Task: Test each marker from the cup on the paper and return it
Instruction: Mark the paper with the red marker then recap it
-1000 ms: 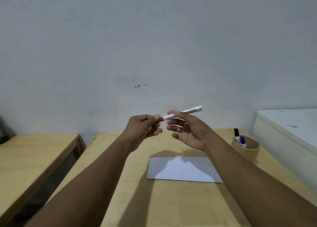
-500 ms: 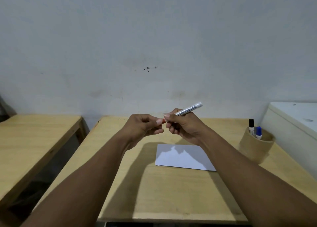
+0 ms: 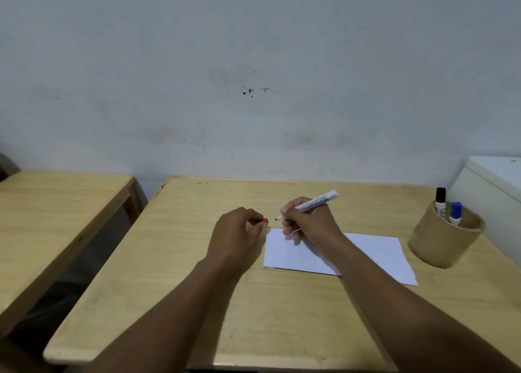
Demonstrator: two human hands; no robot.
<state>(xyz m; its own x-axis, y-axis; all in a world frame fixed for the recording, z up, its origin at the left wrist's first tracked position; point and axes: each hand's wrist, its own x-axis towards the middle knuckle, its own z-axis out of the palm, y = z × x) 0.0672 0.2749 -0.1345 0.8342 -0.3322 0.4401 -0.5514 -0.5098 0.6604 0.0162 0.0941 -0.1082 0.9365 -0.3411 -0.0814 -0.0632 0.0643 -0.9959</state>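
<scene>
My right hand [image 3: 310,222] grips a white-barrelled red marker [image 3: 317,201], uncapped, its red tip pointing left just above the top left corner of the white paper [image 3: 377,253]. My left hand [image 3: 238,233] is closed around the marker's red cap [image 3: 265,220], a short way left of the tip. A round tan cup [image 3: 444,241] stands at the right of the paper and holds a black-capped marker [image 3: 440,199] and a blue-capped marker [image 3: 455,212].
The paper and cup sit on a light wooden table [image 3: 197,288] against a pale wall. A second wooden table [image 3: 56,212] stands to the left across a gap. A white box-like unit [image 3: 493,186] is at the far right, behind the cup.
The cap has come off the red marker and stays in my left hand. Both hands have dropped from mid-air down to the paper's top left corner.
</scene>
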